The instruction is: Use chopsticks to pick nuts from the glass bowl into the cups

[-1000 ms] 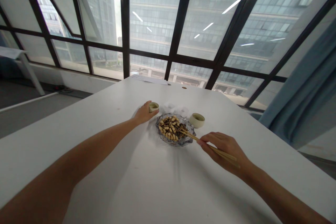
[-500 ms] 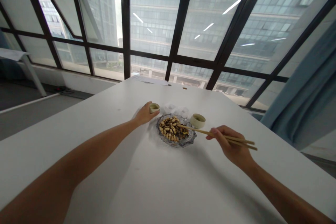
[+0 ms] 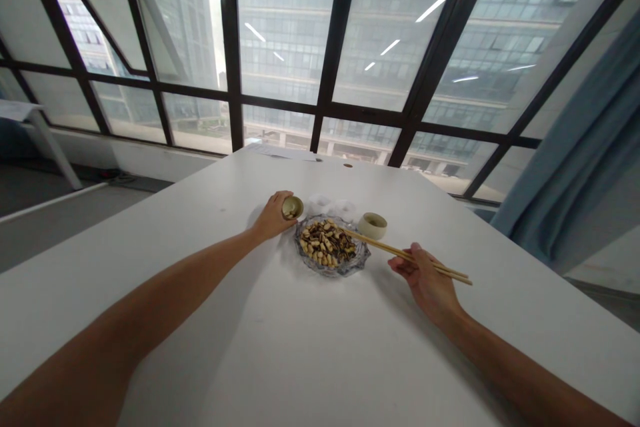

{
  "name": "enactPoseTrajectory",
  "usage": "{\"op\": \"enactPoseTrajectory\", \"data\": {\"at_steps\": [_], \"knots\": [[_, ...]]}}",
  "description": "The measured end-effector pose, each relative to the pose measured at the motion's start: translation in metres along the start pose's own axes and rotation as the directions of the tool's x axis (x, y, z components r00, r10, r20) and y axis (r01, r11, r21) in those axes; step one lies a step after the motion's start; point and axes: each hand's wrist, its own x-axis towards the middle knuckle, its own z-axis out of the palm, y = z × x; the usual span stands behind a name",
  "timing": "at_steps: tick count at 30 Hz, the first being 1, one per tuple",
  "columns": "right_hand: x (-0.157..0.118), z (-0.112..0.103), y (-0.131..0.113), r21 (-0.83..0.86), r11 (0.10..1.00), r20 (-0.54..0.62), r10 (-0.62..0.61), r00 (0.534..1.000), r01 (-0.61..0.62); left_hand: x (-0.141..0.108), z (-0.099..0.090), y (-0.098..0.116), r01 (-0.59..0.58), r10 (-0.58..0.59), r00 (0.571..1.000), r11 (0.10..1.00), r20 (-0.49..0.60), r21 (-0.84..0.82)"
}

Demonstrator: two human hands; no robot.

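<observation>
My left hand [image 3: 273, 217] is closed around a small greenish cup [image 3: 293, 207], tilted toward me so its inside shows, with a few pale pieces at the bottom. Just right of it sits a clear glass dish [image 3: 345, 270] with a scalloped rim, holding a mix of peanuts [image 3: 314, 240] and dark sunflower seeds [image 3: 345, 247]. My right hand [image 3: 427, 280] grips a pair of wooden chopsticks [image 3: 395, 251]. Their tips lie over the far right part of the heap; whether they pinch anything I cannot make out. A second pale cup [image 3: 373, 225] stands upright behind the dish, to the right.
Crumpled clear plastic [image 3: 333, 205] lies behind the dish on the white table [image 3: 280, 347]. Paper sheets [image 3: 280, 151] rest at the far edge, before the windows. A blue curtain [image 3: 565, 167] hangs at the right, and another table [image 3: 50, 140] stands at the far left.
The cup in my left hand has tipped toward me, so more of its inside shows. My right hand has shifted slightly, and the chopsticks now lie closer together. The whole view has moved a little.
</observation>
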Motion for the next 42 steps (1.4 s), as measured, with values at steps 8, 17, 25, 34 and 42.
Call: {"op": "enactPoseTrajectory", "data": {"at_steps": [8,17,25,34,42], "knots": [[-0.007,0.003,-0.002,-0.235,0.948,0.021,-0.214,0.977,0.213,-0.001,0.002,-0.001,-0.014,0.014,1.0,1.0,-0.006,-0.003],[-0.031,-0.002,-0.017,-0.512,0.323,0.603,-0.524,0.601,0.796,0.001,-0.003,0.006,0.148,-0.149,0.988,0.988,0.029,0.044],[-0.024,0.0,-0.016,-0.643,0.453,0.358,-0.535,0.765,0.618,0.009,-0.009,0.006,0.472,-0.472,0.879,0.881,0.07,0.014],[-0.001,-0.004,-0.006,-0.321,0.893,0.033,-0.321,0.946,0.314,0.054,0.004,0.023,0.339,-0.393,0.899,0.905,0.195,0.259],[-0.004,-0.003,-0.01,-0.383,0.861,0.054,-0.34,0.939,0.334,0.085,0.039,0.059,0.24,-0.385,0.841,0.895,0.379,0.376]]}}
